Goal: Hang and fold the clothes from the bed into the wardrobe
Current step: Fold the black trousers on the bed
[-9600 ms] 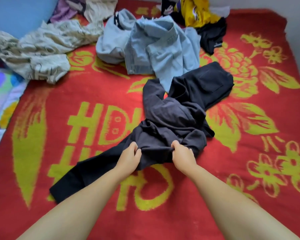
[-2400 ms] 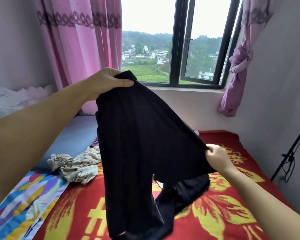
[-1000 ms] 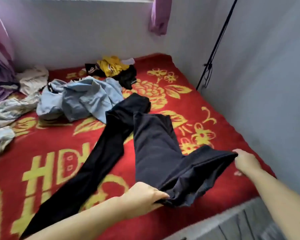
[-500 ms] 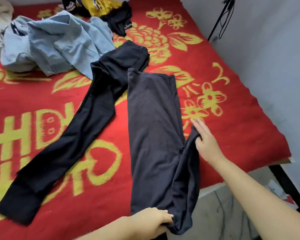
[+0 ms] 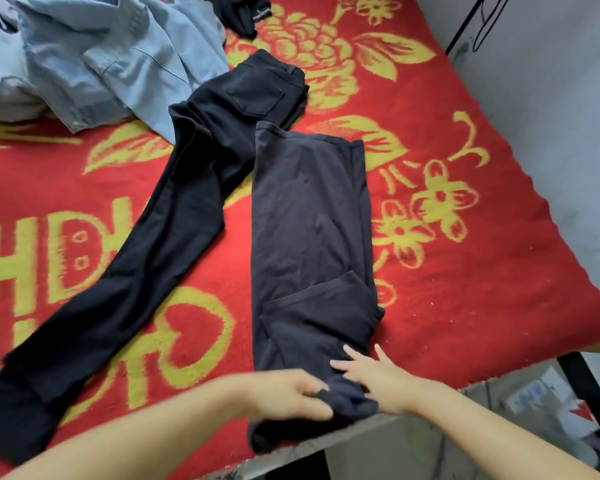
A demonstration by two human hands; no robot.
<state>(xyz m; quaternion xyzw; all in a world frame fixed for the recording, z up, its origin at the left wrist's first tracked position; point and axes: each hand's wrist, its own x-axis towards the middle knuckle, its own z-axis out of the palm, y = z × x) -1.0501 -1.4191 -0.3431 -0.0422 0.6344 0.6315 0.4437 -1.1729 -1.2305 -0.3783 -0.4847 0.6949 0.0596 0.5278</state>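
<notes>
Left hand (image 5: 291, 393) pinches dark trousers' (image 5: 309, 220) hem at 6 o'clock; right hand (image 5: 378, 379) presses them, fingers spread wide.

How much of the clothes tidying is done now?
Not much. The dark trousers lie flat on the bed, folded lengthwise. The left hand grips their near end and the right hand rests flat on them. The black trousers and denim pile still wait. No wardrobe is in view.

I count two dark trousers (image 5: 310, 216) (image 5: 146, 258), one denim shirt (image 5: 111, 60) at eleven o'clock, one black garment (image 5: 245, 13) at twelve, one blanket (image 5: 465, 271).
</notes>
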